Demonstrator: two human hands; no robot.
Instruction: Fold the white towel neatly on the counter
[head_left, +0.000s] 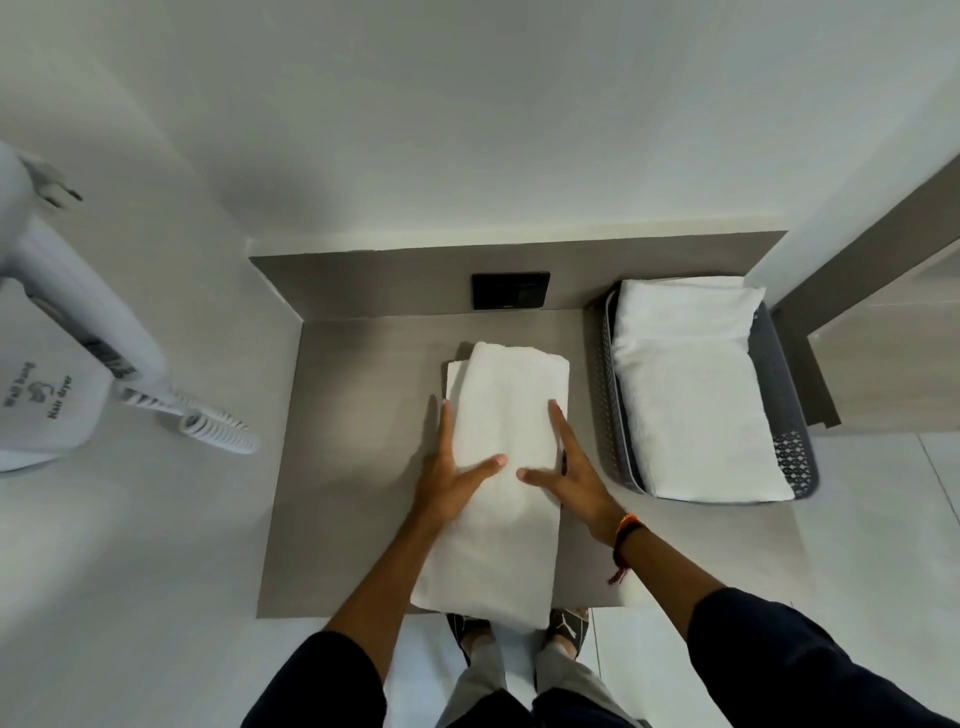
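White towel (504, 467) on grey-brown counter (353, 467); dark grey basket (605, 395) (perforated, lattice-patterned sides).

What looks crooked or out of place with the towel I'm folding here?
The white towel lies slightly askew: its top layer is tilted, so a lower layer peeks out at the far left corner, and its near end overhangs the counter edge. Otherwise nothing looks spilled or damaged.

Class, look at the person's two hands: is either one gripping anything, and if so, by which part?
Nothing is gripped. The left hand and right hand lie open and flat along the long edges of the folded white towel.
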